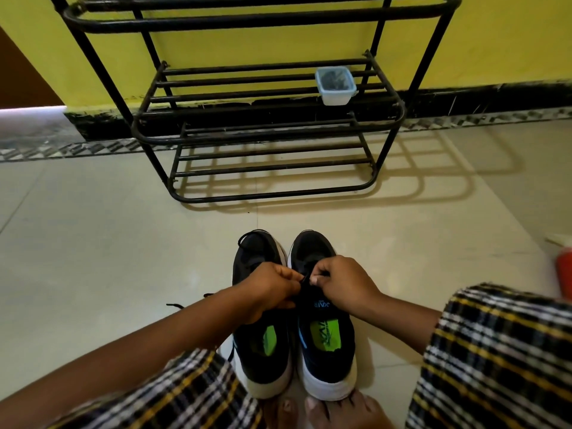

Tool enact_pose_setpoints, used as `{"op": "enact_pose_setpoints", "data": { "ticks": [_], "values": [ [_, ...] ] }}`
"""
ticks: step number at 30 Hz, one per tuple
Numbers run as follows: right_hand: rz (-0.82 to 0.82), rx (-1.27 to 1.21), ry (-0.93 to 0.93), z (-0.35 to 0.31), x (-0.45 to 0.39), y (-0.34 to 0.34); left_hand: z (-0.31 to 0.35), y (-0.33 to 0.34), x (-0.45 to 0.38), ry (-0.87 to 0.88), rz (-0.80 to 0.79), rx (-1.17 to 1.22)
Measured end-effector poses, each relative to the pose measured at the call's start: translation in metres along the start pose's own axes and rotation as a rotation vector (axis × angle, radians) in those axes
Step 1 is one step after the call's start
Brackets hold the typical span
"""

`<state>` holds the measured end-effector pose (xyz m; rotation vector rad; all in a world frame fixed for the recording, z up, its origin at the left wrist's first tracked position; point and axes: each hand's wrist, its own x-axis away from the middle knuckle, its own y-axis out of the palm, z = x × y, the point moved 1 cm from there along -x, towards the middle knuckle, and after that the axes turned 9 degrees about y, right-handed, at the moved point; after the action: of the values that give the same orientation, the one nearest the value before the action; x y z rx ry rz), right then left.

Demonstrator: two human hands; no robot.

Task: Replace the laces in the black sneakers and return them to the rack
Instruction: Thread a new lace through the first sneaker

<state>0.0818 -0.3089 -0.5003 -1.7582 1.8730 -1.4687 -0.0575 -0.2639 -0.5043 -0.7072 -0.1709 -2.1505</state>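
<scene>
Saw two black sneakers (294, 320) side by side on floor (108, 258), toes toward rack (263, 125). Left hand (272, 289) and right hand (343, 283) both pinched black lace (305, 278) over right-side sneaker. Plastic box (335, 85) sat on rack shelf.

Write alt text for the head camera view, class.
Both hands, left hand and right hand, pinch a black lace over the right sneaker of a pair on the floor. Beyond stands a black rack holding a plastic container.
</scene>
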Motion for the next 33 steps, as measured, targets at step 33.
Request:
{"op": "enact_pose_setpoints", "data": {
  "ticks": [33],
  "values": [
    [0.099, 0.120, -0.309, 0.028, 0.009, -0.005, 0.049, -0.013, -0.008, 0.124, 0.300, 0.443]
  ]
}}
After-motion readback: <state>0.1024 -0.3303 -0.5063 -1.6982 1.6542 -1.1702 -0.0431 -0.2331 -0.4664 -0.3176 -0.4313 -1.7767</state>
